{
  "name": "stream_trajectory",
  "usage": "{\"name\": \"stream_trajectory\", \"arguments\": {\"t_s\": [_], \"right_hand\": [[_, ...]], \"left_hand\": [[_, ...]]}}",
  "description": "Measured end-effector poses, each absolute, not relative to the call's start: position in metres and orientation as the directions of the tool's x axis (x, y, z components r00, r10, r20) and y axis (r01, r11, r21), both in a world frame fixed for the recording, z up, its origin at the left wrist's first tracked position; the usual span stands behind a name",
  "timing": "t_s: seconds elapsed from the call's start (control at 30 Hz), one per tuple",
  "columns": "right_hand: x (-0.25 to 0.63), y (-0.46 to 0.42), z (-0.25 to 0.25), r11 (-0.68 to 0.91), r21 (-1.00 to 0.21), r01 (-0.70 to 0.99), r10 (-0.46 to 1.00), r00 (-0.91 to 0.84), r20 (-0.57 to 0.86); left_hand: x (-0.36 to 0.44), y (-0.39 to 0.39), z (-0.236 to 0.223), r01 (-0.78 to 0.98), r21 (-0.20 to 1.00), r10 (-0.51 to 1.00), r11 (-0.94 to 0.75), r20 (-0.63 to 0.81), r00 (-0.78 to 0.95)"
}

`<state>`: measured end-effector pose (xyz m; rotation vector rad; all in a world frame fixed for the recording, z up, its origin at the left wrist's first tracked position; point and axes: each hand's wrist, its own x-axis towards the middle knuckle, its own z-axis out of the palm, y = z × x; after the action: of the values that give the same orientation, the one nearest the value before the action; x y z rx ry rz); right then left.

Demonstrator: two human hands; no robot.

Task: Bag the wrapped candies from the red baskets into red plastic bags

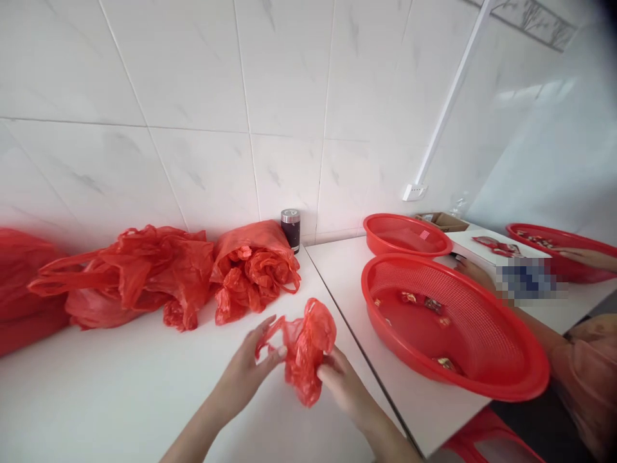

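A crumpled red plastic bag (308, 354) is held up between my two hands, just above the white table (144, 399). My left hand (258, 357) pinches a loop of it, perhaps a handle, between thumb and fingers. On the other side my right hand (337, 379) grips the bunched body of the bag, with thumb in front and the fingers partly hidden. Beyond my hands lies an open red bag (255, 238) stuffed with more crumpled red bags (260, 276). Left of it sits another heap of red plastic bags (144, 270).
A dark tumbler (290, 230) stands against the tiled wall. To my right are a large red basket (453, 328) with several small wrapped pieces and a smaller red basin (407, 235). A co-worker's arm (530, 321) reaches behind the basket. A seam (357, 341) divides the tables.
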<state>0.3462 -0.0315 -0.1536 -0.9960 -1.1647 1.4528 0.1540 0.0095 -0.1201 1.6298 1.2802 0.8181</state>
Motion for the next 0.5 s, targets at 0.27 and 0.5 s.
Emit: {"name": "stream_trajectory", "arguments": {"t_s": [0.27,0.5], "right_hand": [[0.347,-0.072,-0.185,-0.179,-0.849,-0.497,0.980,-0.015,-0.198],[0.342,-0.093,-0.148,0.113,-0.993,0.037,0.921,0.371,0.118]], "left_hand": [[0.120,-0.051,-0.142,-0.489,0.823,0.942,0.290,-0.335,-0.007],[0.104,-0.068,-0.132,-0.379,0.909,0.949,0.171,-0.256,-0.186]]}}
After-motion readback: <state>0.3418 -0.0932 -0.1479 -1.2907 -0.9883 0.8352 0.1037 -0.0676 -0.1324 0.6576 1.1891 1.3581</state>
